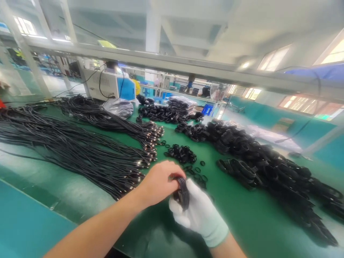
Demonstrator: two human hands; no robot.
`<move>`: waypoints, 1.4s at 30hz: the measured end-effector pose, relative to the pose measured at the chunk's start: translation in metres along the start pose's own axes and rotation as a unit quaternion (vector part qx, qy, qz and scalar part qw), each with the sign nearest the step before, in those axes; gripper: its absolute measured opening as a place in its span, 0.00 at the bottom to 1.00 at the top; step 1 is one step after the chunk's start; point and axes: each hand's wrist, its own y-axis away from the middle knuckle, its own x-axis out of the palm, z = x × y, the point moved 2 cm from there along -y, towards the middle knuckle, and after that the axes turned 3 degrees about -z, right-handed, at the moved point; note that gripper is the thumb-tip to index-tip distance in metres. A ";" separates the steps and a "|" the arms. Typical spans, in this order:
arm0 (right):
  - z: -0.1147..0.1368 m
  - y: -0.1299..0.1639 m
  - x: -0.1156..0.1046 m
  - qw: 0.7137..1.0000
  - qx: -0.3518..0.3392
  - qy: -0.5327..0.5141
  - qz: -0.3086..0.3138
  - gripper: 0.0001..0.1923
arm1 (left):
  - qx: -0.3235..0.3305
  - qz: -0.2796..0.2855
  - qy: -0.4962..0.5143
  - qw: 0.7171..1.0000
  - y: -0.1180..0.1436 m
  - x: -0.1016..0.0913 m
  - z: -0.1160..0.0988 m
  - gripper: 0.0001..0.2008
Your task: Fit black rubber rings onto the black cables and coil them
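A coiled cable [182, 193] is gripped by both hands [158, 182] [199, 211], fingers closed round it; binding with a rubber ring [198, 170] seems due next.

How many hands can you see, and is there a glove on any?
2. The bare left hand and the white-gloved right hand meet low in the middle, both gripping a coiled black cable over the green table.

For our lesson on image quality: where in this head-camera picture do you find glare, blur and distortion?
Head view: glare blooms from the windows; the far shelves are hazy; the beam bows from lens distortion; the coiled cable between left hand and gloved right hand is slightly soft.
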 end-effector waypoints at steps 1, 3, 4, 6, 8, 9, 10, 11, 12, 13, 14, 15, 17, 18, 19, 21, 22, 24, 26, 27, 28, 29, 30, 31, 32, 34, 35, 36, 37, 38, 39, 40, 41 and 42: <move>0.000 0.000 0.002 1.000 0.000 -0.021 0.000 0.19 | -0.010 0.000 0.010 1.000 0.000 0.001 0.003 0.13; 0.001 -0.001 0.006 0.999 -0.022 -0.048 0.000 0.12 | -0.024 -0.001 0.033 0.999 0.000 0.002 0.008 0.13; 0.001 -0.001 0.008 0.998 -0.030 -0.056 0.000 0.12 | -0.031 -0.004 0.041 0.999 0.000 0.002 0.011 0.12; -0.001 -0.002 0.010 0.998 -0.020 -0.067 -0.006 0.17 | -0.046 -0.012 0.043 0.998 -0.001 0.000 0.014 0.12; -0.003 -0.003 0.010 0.997 0.004 -0.075 -0.021 0.22 | -0.054 -0.013 0.038 0.998 -0.003 -0.006 0.018 0.12; -0.003 -0.003 0.009 0.996 0.017 -0.084 -0.028 0.23 | -0.051 0.006 0.049 0.998 -0.004 -0.009 0.019 0.12; -0.004 -0.003 0.008 0.995 0.028 -0.096 -0.030 0.23 | -0.043 0.040 0.078 0.995 -0.005 -0.011 0.022 0.13; -0.004 -0.003 0.008 0.993 0.042 -0.109 -0.028 0.23 | -0.034 0.086 0.126 0.988 -0.006 -0.013 0.024 0.16; -0.004 -0.004 0.008 0.991 0.057 -0.117 -0.023 0.24 | -0.029 0.134 0.186 0.973 -0.006 -0.015 0.026 0.19; -0.005 -0.004 0.009 0.990 0.073 -0.116 -0.019 0.25 | -0.031 0.171 0.245 0.954 -0.007 -0.016 0.029 0.22; -0.005 -0.005 0.010 0.991 0.083 -0.105 -0.020 0.27 | -0.039 0.190 0.291 0.937 -0.007 -0.017 0.031 0.23; -0.004 -0.006 0.011 0.993 0.082 -0.082 -0.031 0.30 | -0.052 0.187 0.312 0.930 -0.008 -0.017 0.034 0.22; 0.000 -0.008 0.012 0.995 0.028 0.001 -0.100 0.31 | -0.082 0.145 0.264 0.950 -0.009 -0.015 0.036 0.17; 0.003 -0.009 0.011 0.988 -0.012 0.059 -0.140 0.29 | -0.093 0.117 0.208 0.967 -0.009 -0.013 0.036 0.14; 0.007 -0.009 0.011 0.976 -0.050 0.120 -0.177 0.28 | -0.101 0.089 0.146 0.980 -0.009 -0.012 0.034 0.13; 0.012 -0.007 0.008 0.950 -0.090 0.210 -0.214 0.32 | -0.109 0.035 0.063 0.991 -0.007 -0.010 0.028 0.13; 0.014 -0.006 0.007 0.946 -0.092 0.230 -0.211 0.36 | -0.112 0.011 0.056 0.992 -0.005 -0.009 0.025 0.13; 0.016 -0.003 0.006 0.952 -0.086 0.228 -0.188 0.36 | -0.136 -0.003 0.100 0.986 0.002 -0.007 0.019 0.12; 0.016 -0.002 0.008 0.958 -0.082 0.220 -0.161 0.31 | -0.179 0.031 0.166 0.969 0.010 -0.002 0.018 0.09; 0.016 -0.002 0.009 0.960 -0.081 0.222 -0.151 0.28 | -0.195 0.052 0.195 0.960 0.015 0.001 0.018 0.08; 0.015 -0.002 0.011 0.961 -0.081 0.223 -0.141 0.27 | -0.204 0.064 0.221 0.951 0.019 0.004 0.018 0.07; 0.015 -0.002 0.013 0.963 -0.082 0.221 -0.131 0.24 | -0.202 0.068 0.247 0.945 0.022 0.007 0.019 0.06; 0.014 -0.002 0.014 0.966 -0.082 0.215 -0.120 0.22 | -0.194 0.065 0.270 0.941 0.024 0.009 0.020 0.06; 0.013 -0.003 0.015 0.969 -0.083 0.205 -0.110 0.20 | -0.184 0.059 0.290 0.937 0.025 0.011 0.021 0.06; 0.012 -0.003 0.016 0.972 -0.084 0.194 -0.101 0.18 | -0.177 0.056 0.306 0.934 0.026 0.012 0.022 0.06; 0.011 -0.003 0.016 0.977 -0.083 0.174 -0.095 0.17 | -0.172 0.064 0.320 0.930 0.026 0.012 0.024 0.06; 0.010 -0.003 0.015 0.978 -0.081 0.168 -0.098 0.18 | -0.173 0.077 0.315 0.930 0.025 0.011 0.025 0.06; 0.010 -0.002 0.015 0.978 -0.076 0.166 -0.104 0.18 | -0.177 0.090 0.300 0.933 0.025 0.010 0.024 0.07; 0.009 -0.002 0.014 0.977 -0.070 0.168 -0.115 0.20 | -0.180 0.098 0.268 0.941 0.024 0.008 0.024 0.08; 0.009 -0.001 0.013 0.975 -0.064 0.171 -0.128 0.21 | -0.178 0.091 0.218 0.955 0.024 0.005 0.023 0.09; 0.009 -0.001 0.013 0.973 -0.059 0.175 -0.139 0.22 | -0.168 0.066 0.152 0.972 0.024 0.001 0.022 0.09; 0.009 -0.001 0.013 0.971 -0.056 0.178 -0.148 0.23 | -0.148 0.029 0.080 0.985 0.025 -0.002 0.021 0.07; 0.009 -0.001 0.012 0.969 -0.054 0.183 -0.155 0.24 | -0.117 -0.010 0.012 0.993 0.025 -0.004 0.019 0.07; 0.009 -0.002 0.012 0.967 -0.051 0.190 -0.161 0.26 | -0.082 -0.039 -0.044 0.995 0.026 -0.005 0.017 0.10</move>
